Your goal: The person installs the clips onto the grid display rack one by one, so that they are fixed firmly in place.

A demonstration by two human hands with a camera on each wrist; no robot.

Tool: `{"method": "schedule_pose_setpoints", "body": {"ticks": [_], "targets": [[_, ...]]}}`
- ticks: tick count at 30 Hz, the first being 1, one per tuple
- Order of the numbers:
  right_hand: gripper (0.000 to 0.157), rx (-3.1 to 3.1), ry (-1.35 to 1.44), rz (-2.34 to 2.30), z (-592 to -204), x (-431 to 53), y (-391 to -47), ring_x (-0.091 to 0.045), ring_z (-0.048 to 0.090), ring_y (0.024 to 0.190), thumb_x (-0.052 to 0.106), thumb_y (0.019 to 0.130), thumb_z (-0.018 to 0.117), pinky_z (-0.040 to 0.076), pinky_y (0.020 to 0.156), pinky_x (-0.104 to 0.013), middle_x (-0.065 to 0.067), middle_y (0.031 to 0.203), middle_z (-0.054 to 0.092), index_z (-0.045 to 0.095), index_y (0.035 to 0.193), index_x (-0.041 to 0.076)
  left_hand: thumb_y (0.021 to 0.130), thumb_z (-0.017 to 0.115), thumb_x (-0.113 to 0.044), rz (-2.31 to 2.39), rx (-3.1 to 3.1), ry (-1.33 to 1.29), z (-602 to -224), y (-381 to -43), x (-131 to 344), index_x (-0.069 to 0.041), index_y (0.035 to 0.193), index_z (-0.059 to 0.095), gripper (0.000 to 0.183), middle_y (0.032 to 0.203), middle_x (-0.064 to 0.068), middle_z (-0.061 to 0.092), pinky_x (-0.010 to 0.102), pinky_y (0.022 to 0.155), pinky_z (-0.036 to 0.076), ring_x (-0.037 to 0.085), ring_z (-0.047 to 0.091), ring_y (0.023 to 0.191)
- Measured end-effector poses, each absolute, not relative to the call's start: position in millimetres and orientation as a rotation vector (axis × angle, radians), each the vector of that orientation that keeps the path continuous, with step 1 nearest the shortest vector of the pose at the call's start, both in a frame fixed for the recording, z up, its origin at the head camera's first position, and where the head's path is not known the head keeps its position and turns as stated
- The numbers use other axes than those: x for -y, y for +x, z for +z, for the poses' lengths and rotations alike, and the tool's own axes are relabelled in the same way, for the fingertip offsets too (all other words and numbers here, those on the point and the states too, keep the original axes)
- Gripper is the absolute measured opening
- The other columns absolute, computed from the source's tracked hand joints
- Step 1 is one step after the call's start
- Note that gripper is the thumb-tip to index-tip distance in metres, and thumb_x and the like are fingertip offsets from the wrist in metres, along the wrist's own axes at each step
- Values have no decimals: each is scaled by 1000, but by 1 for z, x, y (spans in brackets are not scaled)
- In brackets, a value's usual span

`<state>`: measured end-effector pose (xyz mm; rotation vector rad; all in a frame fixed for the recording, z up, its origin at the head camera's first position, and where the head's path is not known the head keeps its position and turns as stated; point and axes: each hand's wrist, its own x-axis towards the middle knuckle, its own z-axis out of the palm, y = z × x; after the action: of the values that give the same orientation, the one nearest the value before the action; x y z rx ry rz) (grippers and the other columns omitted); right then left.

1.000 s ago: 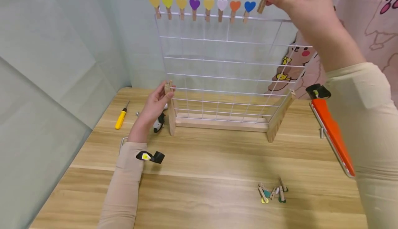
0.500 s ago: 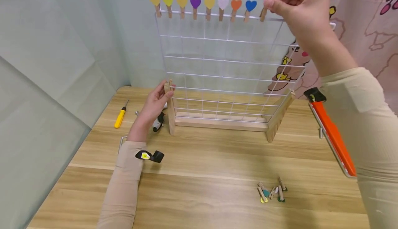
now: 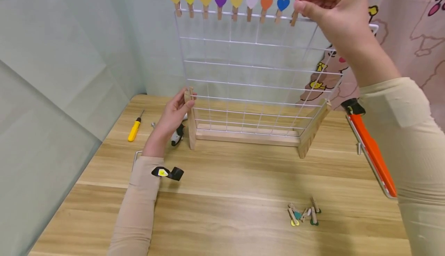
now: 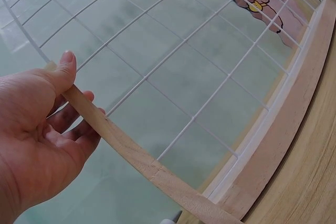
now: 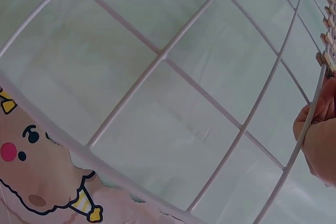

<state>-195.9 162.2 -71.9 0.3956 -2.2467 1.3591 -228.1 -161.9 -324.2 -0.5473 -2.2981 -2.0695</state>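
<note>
My right hand (image 3: pixel 342 18) pinches a small wooden clothespin (image 3: pixel 294 18) by its upper end. The clothespin's lower end sits at the top wire of a white wire grid (image 3: pixel 256 43); its top is hidden behind my fingers. To its left, several clothespins with coloured hearts stand in a row along that wire, the blue heart clothespin (image 3: pixel 283 5) nearest. My left hand (image 3: pixel 172 113) holds the upper end of the stand's left wooden post (image 3: pixel 192 128), thumb on one side and fingers on the other, also seen in the left wrist view. The right wrist view catches my right fingertips (image 5: pixel 320 129) behind the grid's edge.
Several loose clothespins (image 3: pixel 293 216) lie on the table at the front right. A yellow screwdriver (image 3: pixel 134 129) and a black-and-white tool (image 3: pixel 177 136) are on the left. On the right lie an orange long object (image 3: pixel 373 151) and a bolt (image 3: pixel 359 148).
My right hand has brought the clothespin down from just above the top wire onto it, right of the blue heart. My left hand keeps its hold on the post.
</note>
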Motion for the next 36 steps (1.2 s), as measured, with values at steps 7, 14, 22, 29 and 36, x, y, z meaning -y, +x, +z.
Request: {"method": "schedule_pose_setpoints", "body": {"ticks": [7, 14, 22, 29, 36], "targets": [[32, 2328, 420, 1292, -72, -166, -191, -11, 52, 75, 27, 71, 65, 40, 67, -15, 0, 86, 62, 67, 96, 7, 86, 48, -35, -2075, 2304, -540, -323, -228, 162, -27, 136, 28, 54, 134, 0, 38, 34, 101, 29, 12, 34, 123], [34, 2351, 428, 1297, -72, -168, -187, -11, 52, 83, 27, 75, 63, 40, 72, -14, -1, 94, 61, 63, 105, 11, 86, 48, -34, -2090, 2295, -559, -322, -230, 162, -30, 135, 27, 53, 136, 3, 35, 34, 102, 28, 11, 32, 124], [25, 2042, 600, 1173, -94, -172, -172, -13, 54, 80, 7, 79, 61, 44, 73, -16, -7, 95, 62, 62, 104, 3, 87, 48, -33, -2089, 2282, -576, -322, -230, 160, -29, 135, 28, 52, 136, 4, 36, 35, 101, 28, 12, 33, 123], [24, 2071, 850, 985, -162, -197, -153, -8, 54, 72, -15, 73, 58, 45, 65, -15, -20, 88, 62, 60, 98, -12, 88, 47, -30, -2113, 2266, -582, -320, -231, 159, -29, 134, 30, 50, 132, 3, 39, 33, 101, 29, 12, 35, 122], [30, 2529, 922, 727, -260, -246, -124, 1, 51, 71, -3, 73, 66, 41, 58, -13, 2, 82, 64, 64, 101, 9, 89, 46, -26, -2123, 2288, -558, -308, -220, 156, -24, 136, 26, 51, 135, 7, 37, 34, 102, 27, 15, 33, 124]]}}
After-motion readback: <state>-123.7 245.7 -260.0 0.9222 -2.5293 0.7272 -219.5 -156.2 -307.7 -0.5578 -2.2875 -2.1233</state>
